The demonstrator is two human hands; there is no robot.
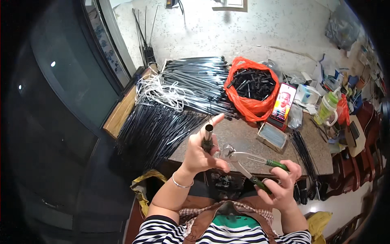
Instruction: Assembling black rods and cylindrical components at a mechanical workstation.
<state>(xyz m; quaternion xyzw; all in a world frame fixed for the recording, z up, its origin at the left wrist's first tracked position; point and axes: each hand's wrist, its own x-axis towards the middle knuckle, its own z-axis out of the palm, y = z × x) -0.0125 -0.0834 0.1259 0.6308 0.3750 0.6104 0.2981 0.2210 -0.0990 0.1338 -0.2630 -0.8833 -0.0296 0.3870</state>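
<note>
My left hand [198, 154] is raised over the table's front edge, its index finger and thumb stretched out. In it stands a short shiny metal tube [209, 131], its hollow end up and a dark, rough part below; the fingers partly hide its lower end. My right hand [282, 185] grips green-handled pliers [245, 157], with the handles spread apart. The pliers' metal head points left, close beside my left fingers; whether it touches the dark part I cannot tell. Behind my left hand lie long thin black rods [162, 126] in a thick heap.
Grey rods [195, 77] and white ties [160, 91] cover the table's back left. An orange plastic bag [239, 110] holds many small black pieces. A phone [283, 103] leans beside it, behind a box of thin pins [273, 137]. A green bottle [326, 107] stands right; black rods [305, 156] overhang the front edge.
</note>
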